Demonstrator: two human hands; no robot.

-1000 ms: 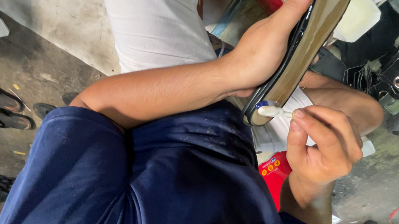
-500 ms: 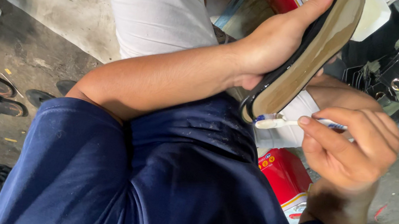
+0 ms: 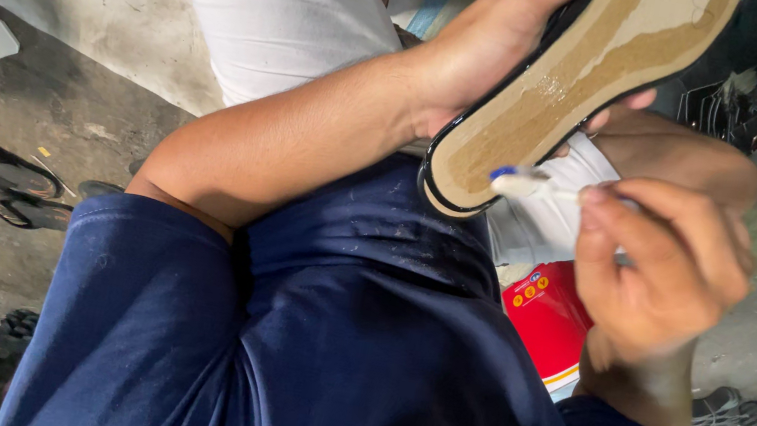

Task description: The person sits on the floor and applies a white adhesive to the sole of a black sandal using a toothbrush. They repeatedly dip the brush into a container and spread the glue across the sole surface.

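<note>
left hand (image 3: 495,49) clamped on shoe sole (image 3: 571,81), tilted up for access | right hand (image 3: 659,263) pinching small brush (image 3: 530,183), tip touching sole's end

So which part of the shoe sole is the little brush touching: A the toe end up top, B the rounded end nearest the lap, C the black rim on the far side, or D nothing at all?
B: the right hand holds the small brush with its blue tip on the tan sole at the rounded lower end, while the left hand grips the sole from behind.
</note>
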